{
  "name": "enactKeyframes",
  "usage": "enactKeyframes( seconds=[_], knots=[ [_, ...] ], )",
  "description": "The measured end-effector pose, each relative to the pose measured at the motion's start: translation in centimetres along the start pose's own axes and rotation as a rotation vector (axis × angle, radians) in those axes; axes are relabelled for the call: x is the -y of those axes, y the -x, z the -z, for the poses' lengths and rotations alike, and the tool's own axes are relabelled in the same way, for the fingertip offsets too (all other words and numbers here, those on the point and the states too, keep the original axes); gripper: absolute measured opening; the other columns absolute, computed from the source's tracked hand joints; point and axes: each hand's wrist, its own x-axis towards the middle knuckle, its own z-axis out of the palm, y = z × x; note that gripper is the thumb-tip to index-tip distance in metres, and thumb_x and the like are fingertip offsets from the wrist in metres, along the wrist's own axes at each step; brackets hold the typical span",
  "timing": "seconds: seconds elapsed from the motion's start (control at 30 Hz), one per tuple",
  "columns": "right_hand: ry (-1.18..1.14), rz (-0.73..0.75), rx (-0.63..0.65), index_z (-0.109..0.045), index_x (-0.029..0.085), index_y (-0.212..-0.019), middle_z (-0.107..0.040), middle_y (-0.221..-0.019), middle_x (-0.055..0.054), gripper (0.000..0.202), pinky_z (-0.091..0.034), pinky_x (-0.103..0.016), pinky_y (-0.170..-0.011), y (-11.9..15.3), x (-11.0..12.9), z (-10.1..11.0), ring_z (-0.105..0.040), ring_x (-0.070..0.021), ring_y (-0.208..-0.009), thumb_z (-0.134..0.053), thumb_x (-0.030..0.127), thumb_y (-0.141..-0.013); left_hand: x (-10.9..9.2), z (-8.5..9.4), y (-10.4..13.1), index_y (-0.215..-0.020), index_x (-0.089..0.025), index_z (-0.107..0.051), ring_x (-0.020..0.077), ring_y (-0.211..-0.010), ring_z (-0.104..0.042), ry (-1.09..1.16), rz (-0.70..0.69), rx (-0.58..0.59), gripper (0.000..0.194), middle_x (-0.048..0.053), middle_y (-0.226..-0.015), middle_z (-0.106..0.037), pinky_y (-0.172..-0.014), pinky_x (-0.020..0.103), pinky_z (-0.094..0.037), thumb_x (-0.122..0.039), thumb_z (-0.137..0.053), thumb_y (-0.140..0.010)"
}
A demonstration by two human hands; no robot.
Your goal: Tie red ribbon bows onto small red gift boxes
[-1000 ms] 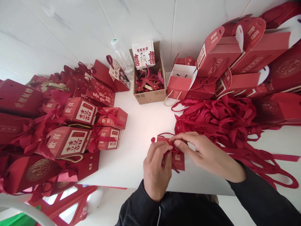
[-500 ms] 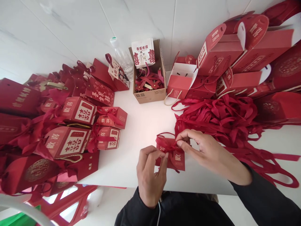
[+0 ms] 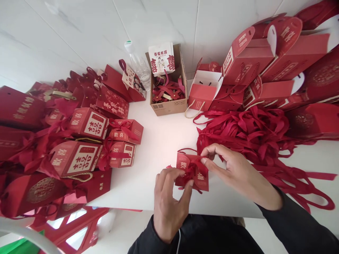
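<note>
A small red gift box (image 3: 202, 183) with pale lettering sits near the table's front edge, a thin dark red cord looping above it. Across its top lies a red ribbon bow (image 3: 194, 169), partly covered by fingers. My right hand (image 3: 225, 164) pinches the bow's right part between thumb and forefinger. On the other side, my left hand (image 3: 169, 194) has its thumb and forefinger apart, their tips at the bow's left part. A short ribbon end shows above the left knuckles. What lies behind that hand is hidden.
A heap of loose red ribbons (image 3: 243, 137) lies right of the box. Behind stands an open carton (image 3: 169, 107) beside a clear plastic bottle (image 3: 140, 68). Ribboned red boxes (image 3: 87, 158) crowd the left; larger red boxes (image 3: 254, 63) are stacked at the back right.
My left thumb and forefinger have parted from their pinch. The bow's loops have shifted, uncovering more of the box's lettering. My right hand keeps its pinch, slightly moved.
</note>
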Motion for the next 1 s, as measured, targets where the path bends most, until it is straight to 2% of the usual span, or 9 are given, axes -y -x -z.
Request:
enactKeyframes(
  seconds=[0.1, 0.3, 0.43, 0.57, 0.7, 0.8, 0.9, 0.93, 1.0],
  knots=[
    [-0.006, -0.002, -0.005, -0.067, 0.028, -0.098, -0.07, -0.086, 0.002, 0.013, -0.043, -0.03, -0.058, 0.0, -0.2, -0.1, -0.063, -0.0172, -0.07, -0.059, 0.039, -0.099, -0.1, 0.0, 0.1, -0.104, -0.024, -0.06, 0.0159, -0.081, -0.062, -0.003, -0.002, -0.005, 0.018, 0.0, -0.091, -0.066, -0.077, 0.029, -0.053, -0.009, -0.065, -0.094],
    [-0.017, -0.013, -0.024, -0.07, 0.029, -0.1, -0.072, -0.087, 0.002, 0.016, -0.048, -0.032, -0.066, -0.1, -0.4, 0.1, -0.066, -0.0186, -0.074, -0.059, 0.04, -0.099, -0.4, 0.1, 0.5, -0.112, -0.024, -0.059, 0.015, -0.073, -0.059, -0.02, 0.011, -0.027, 0.028, -0.002, -0.081, -0.061, -0.069, 0.026, -0.052, -0.004, -0.057, -0.092],
    [-0.026, -0.024, -0.047, -0.069, 0.027, -0.096, -0.074, -0.089, 0.0, 0.018, -0.05, -0.034, -0.073, 0.0, -0.3, 0.2, -0.068, -0.0209, -0.08, -0.059, 0.042, -0.099, -0.5, 0.2, 1.2, -0.109, -0.025, -0.058, 0.0146, -0.069, -0.056, -0.046, 0.032, 0.01, 0.031, -0.003, -0.079, -0.059, -0.066, 0.026, -0.05, -0.001, -0.054, -0.089],
    [-0.039, -0.036, -0.058, -0.069, 0.027, -0.096, -0.074, -0.088, -0.001, 0.019, -0.05, -0.035, -0.072, 0.0, -0.3, 0.1, -0.068, -0.0216, -0.078, -0.059, 0.042, -0.1, -0.5, 0.8, 1.4, -0.112, -0.025, -0.057, 0.0148, -0.07, -0.054, -0.033, 0.02, 0.054, 0.035, -0.003, -0.079, -0.057, -0.068, 0.026, -0.05, -0.001, -0.053, -0.087],
    [-0.072, -0.034, -0.038, -0.069, 0.027, -0.102, -0.073, -0.088, 0.0, 0.024, -0.05, -0.032, -0.067, -0.1, 0.0, 0.0, -0.067, -0.0204, -0.078, -0.058, 0.049, -0.101, -1.2, 1.7, -0.2, -0.119, -0.023, -0.058, 0.0182, -0.089, -0.057, 0.019, 0.044, 0.034, 0.028, 0.004, -0.098, -0.059, -0.079, 0.03, -0.052, -0.012, -0.057, -0.093],
    [-0.085, -0.021, -0.03, -0.069, 0.027, -0.104, -0.073, -0.089, 0.001, 0.024, -0.048, -0.031, -0.065, -0.1, 0.0, -0.1, -0.066, -0.0192, -0.078, -0.06, 0.049, -0.101, -1.7, 1.4, -2.2, -0.12, -0.023, -0.061, 0.0214, -0.101, -0.058, 0.036, 0.07, 0.051, 0.027, 0.007, -0.11, -0.062, -0.087, 0.035, -0.051, -0.019, -0.062, -0.093],
    [-0.081, -0.013, -0.048, -0.069, 0.027, -0.105, -0.073, -0.092, 0.001, 0.02, -0.049, -0.031, -0.069, 0.0, -0.1, -0.1, -0.067, -0.0198, -0.081, -0.061, 0.045, -0.1, -1.4, 0.2, -4.0, -0.099, -0.023, -0.067, 0.0227, -0.098, -0.06, 0.067, 0.097, 0.13, 0.01, 0.004, -0.1, -0.068, -0.087, 0.038, -0.05, -0.019, -0.067, -0.09],
    [-0.078, -0.013, -0.057, -0.07, 0.027, -0.105, -0.074, -0.092, 0.0, 0.02, -0.05, -0.032, -0.07, 0.1, -0.2, -0.1, -0.067, -0.0201, -0.082, -0.061, 0.045, -0.1, -1.2, -0.2, -4.4, -0.091, -0.023, -0.066, 0.0221, -0.094, -0.06, 0.076, 0.122, 0.12, 0.005, 0.003, -0.095, -0.068, -0.085, 0.038, -0.05, -0.017, -0.066, -0.09],
    [-0.074, -0.02, -0.077, -0.07, 0.027, -0.105, -0.074, -0.094, -0.001, 0.021, -0.051, -0.033, -0.073, 0.4, -0.3, 0.0, -0.069, -0.0214, -0.084, -0.061, 0.045, -0.1, -0.6, -0.7, -4.7, -0.086, -0.023, -0.063, 0.0209, -0.087, -0.06, 0.078, 0.179, 0.071, 0.01, 0.002, -0.088, -0.068, -0.081, 0.037, -0.05, -0.016, -0.061, -0.093]
  ],
)
